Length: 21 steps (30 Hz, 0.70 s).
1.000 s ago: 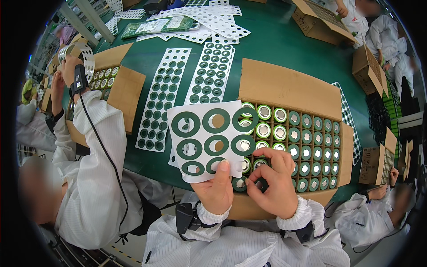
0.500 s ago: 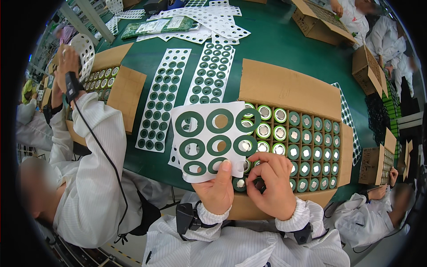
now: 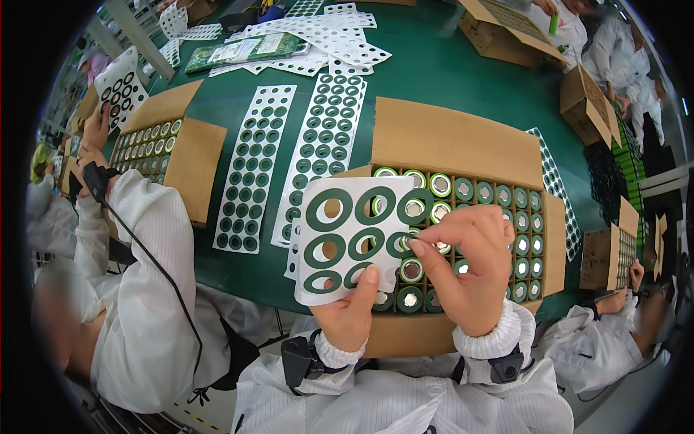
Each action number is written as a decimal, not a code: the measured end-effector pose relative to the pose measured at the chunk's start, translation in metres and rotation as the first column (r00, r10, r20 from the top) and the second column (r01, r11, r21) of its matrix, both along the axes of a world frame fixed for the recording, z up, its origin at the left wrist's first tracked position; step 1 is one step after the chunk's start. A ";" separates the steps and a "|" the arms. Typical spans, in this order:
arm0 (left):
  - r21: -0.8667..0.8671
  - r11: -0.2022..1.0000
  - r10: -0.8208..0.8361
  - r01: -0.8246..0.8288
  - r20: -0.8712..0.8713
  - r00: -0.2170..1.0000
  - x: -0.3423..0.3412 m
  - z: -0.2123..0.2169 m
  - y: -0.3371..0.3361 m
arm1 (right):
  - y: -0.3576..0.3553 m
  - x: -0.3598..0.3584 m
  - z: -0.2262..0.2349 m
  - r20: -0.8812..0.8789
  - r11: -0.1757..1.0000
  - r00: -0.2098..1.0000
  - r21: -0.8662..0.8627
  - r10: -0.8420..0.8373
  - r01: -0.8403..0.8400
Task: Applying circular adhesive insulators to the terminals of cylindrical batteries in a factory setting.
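Note:
In my left hand (image 3: 349, 311) is a white backing sheet (image 3: 351, 225) with several green ring stickers, its thumb pressing on the lower edge. My right hand (image 3: 473, 264) is closed in a pinch, thumb and index finger at a green ring sticker (image 3: 391, 245) that overhangs the sheet's right edge. Behind them an open cardboard box (image 3: 455, 137) holds rows of upright cylindrical battery cells. Some have a bare bright-green rim, like this cell (image 3: 440, 184); others, such as this cell (image 3: 485, 193), wear a dark green ring. The sheet and my hands hide part of the box.
Two long ring sticker sheets (image 3: 254, 170) (image 3: 329, 134) lie on the green table (image 3: 426, 79), left of the box. Used white sheets (image 3: 318, 40) and a green bagged pack (image 3: 242, 52) are at the back. A co-worker (image 3: 155, 289) sits at left beside another cell box (image 3: 195, 170).
My right hand has risen from the near cells to the ring at the sheet's right edge. The sheet has shifted slightly right. The left co-worker's hands have lowered, and their sheet has turned.

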<state>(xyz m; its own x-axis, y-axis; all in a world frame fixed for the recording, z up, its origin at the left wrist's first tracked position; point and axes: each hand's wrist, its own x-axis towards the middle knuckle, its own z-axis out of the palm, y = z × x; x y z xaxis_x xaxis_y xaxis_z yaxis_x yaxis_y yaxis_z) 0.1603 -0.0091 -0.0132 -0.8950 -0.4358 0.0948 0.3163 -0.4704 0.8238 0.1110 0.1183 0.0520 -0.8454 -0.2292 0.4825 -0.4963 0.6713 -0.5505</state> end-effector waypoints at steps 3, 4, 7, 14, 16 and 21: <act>0.015 1.000 0.017 -0.018 0.016 1.000 0.000 -0.003 -0.002 | 0.006 0.000 -0.001 -0.148 0.994 0.983 0.021 0.110 -0.108; 0.009 0.999 0.037 -0.037 0.039 0.999 0.000 -0.001 -0.002 | 0.007 0.001 -0.001 -0.147 0.993 0.982 0.020 0.115 -0.113; 0.050 0.996 0.075 -0.079 0.066 0.995 -0.001 0.000 -0.001 | 0.013 0.002 -0.001 -0.060 0.970 0.982 -0.159 0.177 -0.184; 0.135 0.980 0.145 -0.146 0.013 0.989 0.000 -0.012 0.000 | 0.005 0.003 -0.020 0.383 0.978 0.906 -0.166 0.178 -0.122; 0.122 0.980 0.158 -0.157 -0.002 0.987 -0.001 -0.013 0.001 | -0.001 0.008 -0.023 0.402 0.994 0.910 -0.027 0.106 -0.104; 0.116 0.979 0.169 -0.167 0.000 0.986 0.000 -0.015 0.001 | -0.005 0.010 -0.031 0.414 0.997 0.907 -0.001 0.073 -0.080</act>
<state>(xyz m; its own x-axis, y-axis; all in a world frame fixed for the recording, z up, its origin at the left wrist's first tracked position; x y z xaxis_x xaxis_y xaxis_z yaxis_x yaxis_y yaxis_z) 0.1599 -0.0083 -0.0284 -0.8074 -0.5883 0.0438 0.4066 -0.5011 0.7639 0.1210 0.1129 0.0205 -0.9479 -0.3057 0.0892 -0.2763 0.6504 -0.7076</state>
